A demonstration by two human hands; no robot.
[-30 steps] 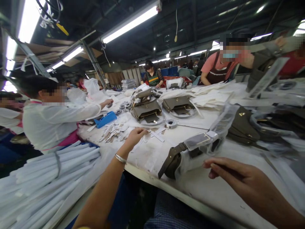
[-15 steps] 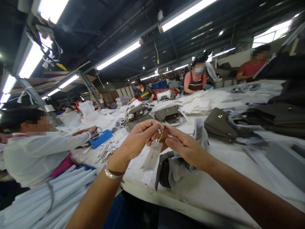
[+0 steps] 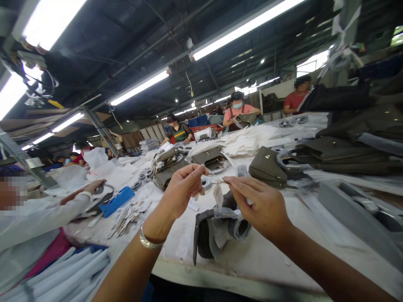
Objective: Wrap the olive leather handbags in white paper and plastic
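Note:
A thin pale tag string (image 3: 215,174) is drawn out between my two hands above the table. My left hand (image 3: 184,191), with a silver bracelet at its wrist, pinches one end between thumb and forefinger. The fingertips of my right hand (image 3: 261,201) are pressed together on the other end. A whitish hang tag (image 3: 218,197) dangles below the string, seen nearly edge-on and blurred. Under my hands lies a dark olive strap (image 3: 204,239), curled and partly wrapped in translucent film. Beyond my right hand sits an olive handbag (image 3: 267,167).
A blue tray (image 3: 118,201) and a heap of tags (image 3: 129,218) lie to the left, near a co-worker's arm (image 3: 75,205). More olive bags (image 3: 340,155) are stacked at right, behind a grey tape dispenser-like object (image 3: 355,214). White sheets (image 3: 248,140) cover the table's far part.
My hands have moved apart, stretching the string between them. The tag, facing me before, has turned edge-on. The brown piece behind it no longer shows clearly. My view has swung right.

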